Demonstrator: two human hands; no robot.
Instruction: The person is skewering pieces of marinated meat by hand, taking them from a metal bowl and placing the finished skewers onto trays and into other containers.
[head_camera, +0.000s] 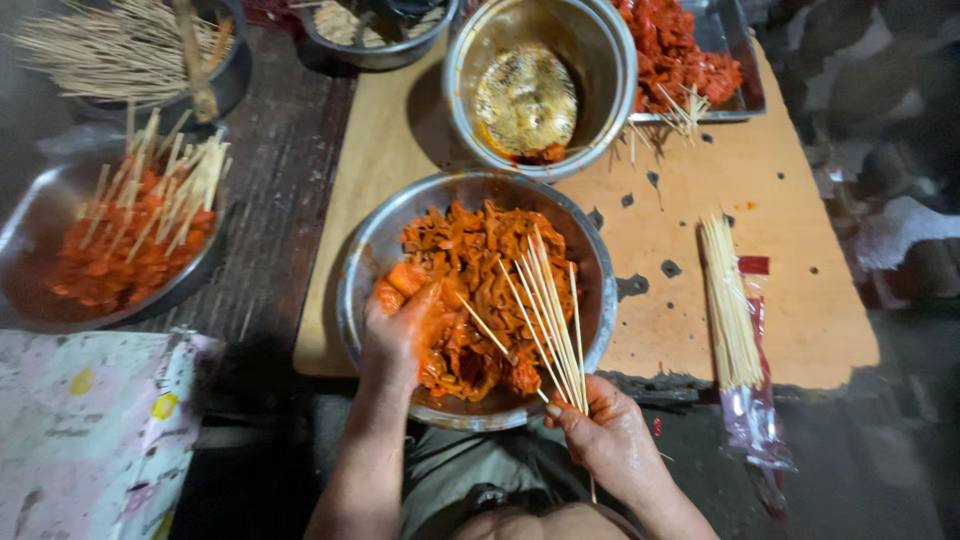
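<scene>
One steel bowl of orange marinated meat strips sits at the wooden board's near edge. The left hand rests in it, fingers curled on meat. The right hand, fingers closed, grips roughly eight bamboo skewers over the bowl's near rim.

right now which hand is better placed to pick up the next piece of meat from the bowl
Probably the left hand: it already rests among the orange marinated meat inside the steel bowl. The right hand sits at the bowl's near rim, gripping a bunch of bamboo skewers.
</scene>
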